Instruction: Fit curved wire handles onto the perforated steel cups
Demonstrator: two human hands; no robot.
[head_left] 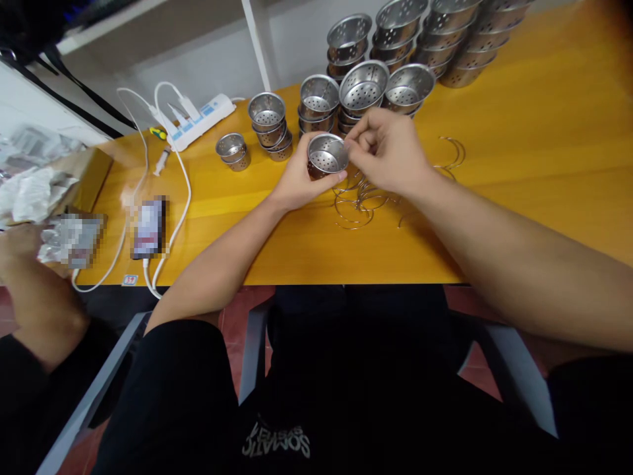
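Observation:
My left hand (pixel 297 181) is wrapped round a small perforated metal cup (pixel 326 155), held above the yellow table (pixel 519 165) with its mouth facing me. My right hand (pixel 386 152) is closed in a pinch at the cup's right rim, on a thin wire handle that I can barely make out. Under both hands lies a heap of loose wire rings (pixel 361 201). Just behind the hands stand more metal cups (pixel 363 89).
Stacks of perforated cups (pixel 445 33) fill the table's far right, and smaller stacks (pixel 270 125) stand to the left. A white power strip (pixel 198 122) with cables, a phone (pixel 148 227) and a syringe lie at left. Another person's arm (pixel 34 290) is at the far left.

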